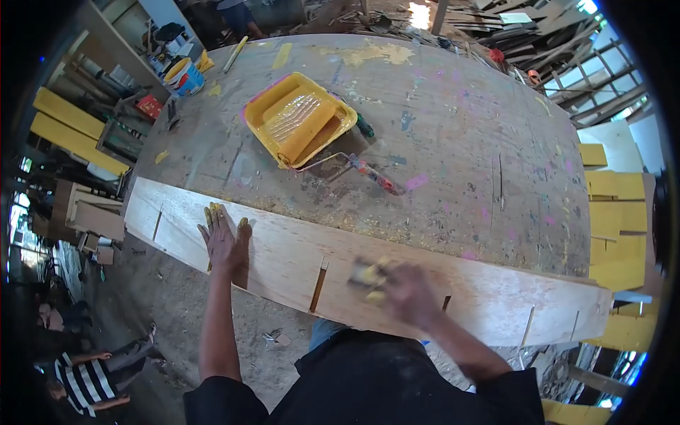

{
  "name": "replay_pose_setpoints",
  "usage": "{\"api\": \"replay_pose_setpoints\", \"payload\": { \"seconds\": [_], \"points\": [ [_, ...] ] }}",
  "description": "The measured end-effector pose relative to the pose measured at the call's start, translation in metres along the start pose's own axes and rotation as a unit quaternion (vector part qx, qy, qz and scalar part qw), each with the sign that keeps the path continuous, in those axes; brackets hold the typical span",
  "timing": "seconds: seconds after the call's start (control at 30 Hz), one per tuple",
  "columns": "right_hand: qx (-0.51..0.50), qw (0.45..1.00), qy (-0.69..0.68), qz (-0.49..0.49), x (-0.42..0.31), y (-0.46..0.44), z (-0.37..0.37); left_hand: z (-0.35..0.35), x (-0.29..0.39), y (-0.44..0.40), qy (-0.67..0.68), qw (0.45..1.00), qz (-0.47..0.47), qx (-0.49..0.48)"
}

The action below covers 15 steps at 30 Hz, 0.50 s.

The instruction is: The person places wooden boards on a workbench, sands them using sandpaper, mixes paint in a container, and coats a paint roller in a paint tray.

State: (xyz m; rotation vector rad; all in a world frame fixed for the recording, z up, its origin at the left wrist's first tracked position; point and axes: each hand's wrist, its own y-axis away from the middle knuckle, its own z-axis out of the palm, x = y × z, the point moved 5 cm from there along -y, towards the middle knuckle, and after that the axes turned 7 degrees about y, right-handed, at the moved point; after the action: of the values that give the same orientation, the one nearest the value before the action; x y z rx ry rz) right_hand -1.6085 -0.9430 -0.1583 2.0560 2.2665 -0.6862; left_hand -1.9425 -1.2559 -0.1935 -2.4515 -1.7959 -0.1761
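Clock read from the middle of the view. Pale wooden board [283, 248] lies lengthwise along the near edge of the surface [453, 142], sweeping from 9 o'clock through 6 to 4, its near side past that edge; this probably keeps its face within easy reach of both arms. Narrow slots cut in from the near side. Left hand [222, 244], between 8 and 9: flat on the board, fingers extended and slightly parted, thumb out, gripping nothing; tips yellow-stained. Likely a steadying press. Right hand [409, 292], between 4 and 5: fingers curled round a flat hand tool [365, 275] over the board. Both blurred; cannot tell how tight the hold is, nor whether the tool touches wood. Yellow tray [346, 113] at 11, beyond the board, presumably so drips stay off it. Roller [306, 133] rests inside, its handle [379, 177] propped out onto the surface toward 1 to 2, apparently to keep the grip clear of paint. Bucket [185, 76] at 10 to 11, far corner.
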Motion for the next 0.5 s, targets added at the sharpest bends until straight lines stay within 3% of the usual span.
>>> {"api": "replay_pose_setpoints", "payload": {
  "seconds": [0.03, 0.1, 0.13, 0.2, 0.23, 0.3, 0.33, 0.4, 0.47, 0.5],
  "points": [
    [0.001, 1.000, 0.004, 0.009, 0.003, -0.006, -0.008, 0.000, -0.001, -0.005, -0.001, 1.000, -0.001, -0.001],
    [0.059, 0.974, 0.115, 0.184, 0.028, -0.023, -0.033, 0.005, -0.002, -0.013, 0.002, 1.000, 0.001, -0.003],
    [0.071, 0.973, 0.097, 0.194, 0.011, -0.031, -0.016, 0.007, -0.007, -0.014, 0.000, 1.000, -0.003, -0.002],
    [0.003, 0.995, -0.065, 0.080, -0.048, -0.029, 0.049, 0.011, -0.015, -0.011, 0.011, 1.000, 0.013, 0.008],
    [-0.021, 0.997, -0.064, 0.025, -0.093, -0.034, 0.056, 0.011, -0.013, -0.014, 0.020, 0.999, 0.029, 0.026],
    [0.034, 0.999, -0.028, -0.016, -0.120, -0.057, 0.035, -0.002, -0.005, -0.015, 0.026, 0.999, 0.031, 0.022],
    [0.031, 0.999, -0.019, -0.017, -0.104, -0.066, 0.031, -0.002, -0.007, -0.015, 0.022, 0.999, 0.038, 0.019],
    [0.018, 0.985, 0.078, 0.153, -0.042, -0.071, 0.023, 0.000, -0.010, -0.005, 0.026, 0.999, 0.043, 0.008],
    [0.014, 0.979, 0.080, 0.186, -0.055, -0.060, 0.044, -0.006, -0.008, -0.007, 0.035, 0.998, 0.048, 0.005],
    [0.001, 0.986, 0.071, 0.149, -0.087, -0.055, 0.053, -0.008, -0.007, -0.009, 0.042, 0.998, 0.051, 0.011]
  ]
}}
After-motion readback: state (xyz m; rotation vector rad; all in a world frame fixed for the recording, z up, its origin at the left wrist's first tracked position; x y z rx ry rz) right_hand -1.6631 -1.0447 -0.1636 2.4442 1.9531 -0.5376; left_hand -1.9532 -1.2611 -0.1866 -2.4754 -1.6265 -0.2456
